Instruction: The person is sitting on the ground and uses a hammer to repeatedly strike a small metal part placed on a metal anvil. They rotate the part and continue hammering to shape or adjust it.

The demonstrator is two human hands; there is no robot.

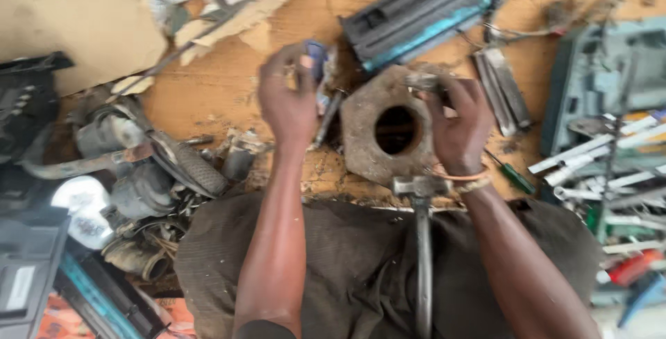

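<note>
A large rusty hexagonal nut (368, 131) with a round hole lies on the wooden bench between my hands. My right hand (459, 125) rests on the nut's right upper edge, fingers closed on a small grey metal part (422, 82). My left hand (290, 99) hovers just left of the nut, fingers pinched on a small blue object (316, 53); the blur hides what it is. A hammer (420, 235) lies with its head against the nut's near edge and its handle over my lap.
A black and teal cartridge (420, 13) lies behind the nut. Flat metal bars (501, 89) and a green-handled screwdriver (513, 174) lie to the right. A grey tool case (603, 68) with wrenches stands at far right. Greasy engine parts (146, 165) crowd the left.
</note>
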